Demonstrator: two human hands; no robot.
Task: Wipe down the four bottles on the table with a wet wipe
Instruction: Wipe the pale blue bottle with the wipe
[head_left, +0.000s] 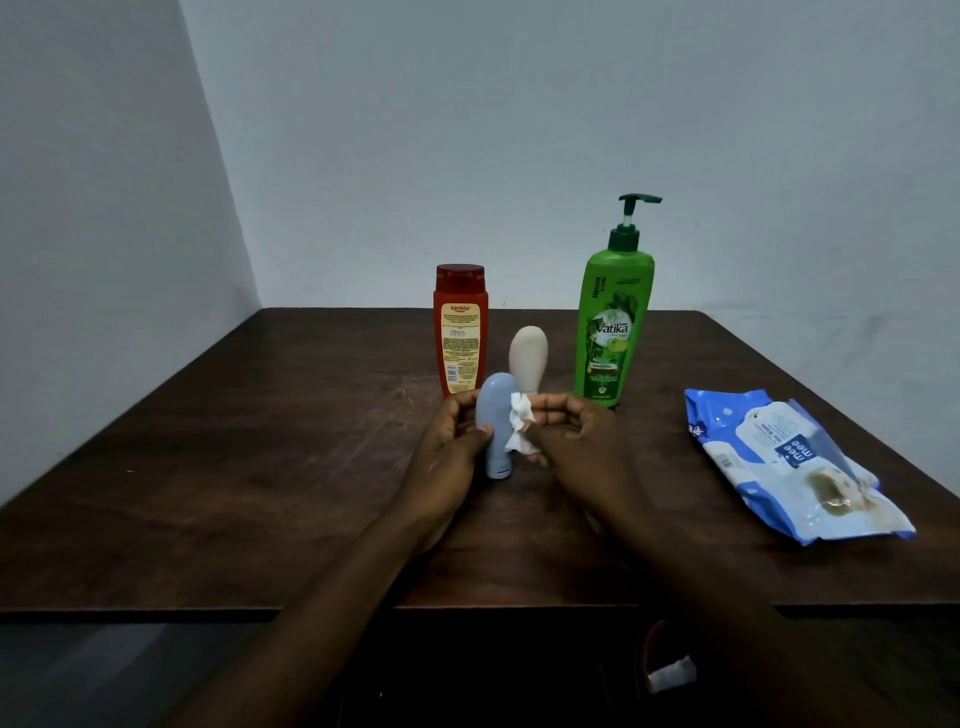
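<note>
Blue bottle (497, 431) stands cap-down at the centre front of the counter (260, 467), with the left grip (452, 441) curled round its side. Right grip (576, 436) pinches the wet wipe (519, 428) against the bottle's right flank. Advised: steady the base, draw the wipe from top to cap, then turn the bottle to reach its back. Red bottle (460, 332), beige bottle (528, 358) and green pump bottle (615, 322) stand behind, all opaque, fill levels not visible. Wipes pack (789, 467) lies to the right, contents unseen.

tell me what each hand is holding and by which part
The left hand grips the blue bottle around its middle. The right hand pinches the crumpled wet wipe against the bottle's right side.
</note>
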